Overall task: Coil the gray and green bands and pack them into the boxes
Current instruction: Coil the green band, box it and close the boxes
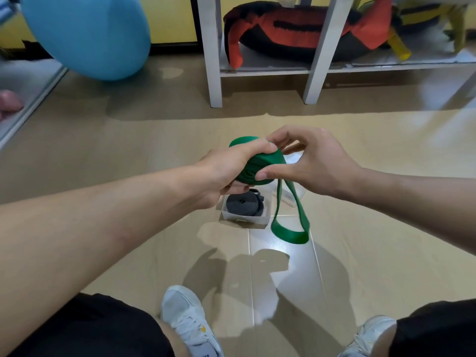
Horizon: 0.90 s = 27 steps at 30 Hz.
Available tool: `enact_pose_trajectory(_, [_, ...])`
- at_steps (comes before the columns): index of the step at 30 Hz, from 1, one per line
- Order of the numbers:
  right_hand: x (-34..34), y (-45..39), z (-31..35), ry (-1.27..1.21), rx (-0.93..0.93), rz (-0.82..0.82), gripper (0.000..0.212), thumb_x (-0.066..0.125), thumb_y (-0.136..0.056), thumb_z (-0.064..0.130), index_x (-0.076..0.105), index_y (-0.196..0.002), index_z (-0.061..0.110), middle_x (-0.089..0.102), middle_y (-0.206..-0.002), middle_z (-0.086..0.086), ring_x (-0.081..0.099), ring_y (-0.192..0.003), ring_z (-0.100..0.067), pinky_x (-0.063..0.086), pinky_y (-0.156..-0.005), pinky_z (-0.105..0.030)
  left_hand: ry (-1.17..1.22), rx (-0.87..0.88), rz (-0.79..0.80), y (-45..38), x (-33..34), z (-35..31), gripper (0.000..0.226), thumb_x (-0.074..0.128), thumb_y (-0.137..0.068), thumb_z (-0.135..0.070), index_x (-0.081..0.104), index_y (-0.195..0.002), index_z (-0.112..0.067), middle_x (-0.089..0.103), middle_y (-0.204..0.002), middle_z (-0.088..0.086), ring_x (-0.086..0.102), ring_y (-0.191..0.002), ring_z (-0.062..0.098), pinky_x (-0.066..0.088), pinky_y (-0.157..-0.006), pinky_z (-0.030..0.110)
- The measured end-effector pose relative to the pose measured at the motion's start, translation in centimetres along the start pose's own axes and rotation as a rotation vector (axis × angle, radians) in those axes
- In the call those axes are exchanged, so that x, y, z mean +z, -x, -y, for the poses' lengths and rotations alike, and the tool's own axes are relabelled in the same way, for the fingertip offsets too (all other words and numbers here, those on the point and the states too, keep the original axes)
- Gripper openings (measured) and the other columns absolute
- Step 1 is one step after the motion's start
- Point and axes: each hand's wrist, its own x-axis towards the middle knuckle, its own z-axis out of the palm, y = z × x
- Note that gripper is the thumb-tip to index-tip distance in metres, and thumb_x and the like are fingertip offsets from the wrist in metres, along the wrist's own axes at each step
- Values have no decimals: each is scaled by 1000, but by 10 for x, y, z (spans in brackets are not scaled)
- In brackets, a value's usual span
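Head view: both hands, left (221, 173) and right (314, 163), grip the green band (257, 163) coil (tail loop dangling); gray band (244, 204) lies coiled in a clear box (244, 222).

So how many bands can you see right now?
2. The gray band lies coiled in the clear box on the floor. The green band is partly coiled, held by the left hand and right hand, its tail hanging loose. None seems hidden.

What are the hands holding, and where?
Both hold the green band by its coiled part: left hand wraps it, right hand pinches it.
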Motion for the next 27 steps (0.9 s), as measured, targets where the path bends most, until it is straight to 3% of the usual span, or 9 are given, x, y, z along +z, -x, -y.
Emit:
enact_pose_trajectory(6, [-2, 3, -9, -80, 48, 11, 38, 91, -66, 42, 77, -99, 28, 77, -89, 13, 73, -87, -4, 60, -87, -37, 50, -53, 69, 6, -3, -3, 46, 72, -78, -57, 74, -112, -26, 80, -100, 4, 77, -90, 19, 57, -80, 31])
enact_pose_trajectory(11, [-1, 1, -6, -18, 77, 1, 30, 92, -68, 42, 77, -91, 28, 75, -78, 13, 71, -75, -7, 62, -76, -40, 26, -68, 126, 12, -6, -5, 38, 67, -87, -52, 72, -114, -26, 77, -110, 4, 73, -104, 21, 54, -95, 40])
enact_pose_trajectory(15, [0, 2, -4, 104, 44, 34, 30, 90, -72, 37, 78, -98, 30, 72, -81, 18, 68, -79, -3, 61, -77, -35, -142, -9, 53, 14, -3, -3, 37, 74, -83, -54, 72, -110, -29, 77, -106, -5, 68, -102, 12, 51, -93, 38])
enact_pose_trajectory(18, [8, 4, 4, 181, -49, 12, 31, 87, -73, 37, 77, -101, 31, 65, -85, 18, 64, -81, -8, 57, -77, -40, -203, 47, 52, 16, 6, 4, 40, 81, -73, -56, 74, -102, -29, 79, -101, -4, 70, -104, 17, 53, -95, 39])
enact_pose_trajectory(20, [11, 4, 8, 200, -71, 0, 29, 84, -74, 39, 76, -101, 32, 64, -89, 16, 63, -83, -8, 56, -77, -41, -168, 94, -10, 14, 10, 6, 40, 83, -71, -51, 75, -99, -25, 79, -100, 1, 72, -102, 20, 53, -96, 42])
enact_pose_trajectory(23, [6, 1, 12, 153, -55, 6, 34, 84, -75, 40, 75, -107, 37, 66, -95, 15, 62, -90, -5, 55, -83, -36, -62, 101, -18, 10, 8, 6, 35, 83, -72, -44, 75, -101, -26, 77, -90, -3, 72, -89, 15, 57, -86, 35])
enact_pose_trajectory(27, [-3, -1, 8, 28, -48, 0, 57, 89, -72, 39, 67, -124, 32, 73, -101, 16, 68, -98, -1, 57, -92, -29, 81, 39, -4, 3, 6, 3, 51, 83, -71, -47, 70, -115, -25, 79, -103, 1, 77, -94, 18, 60, -78, 30])
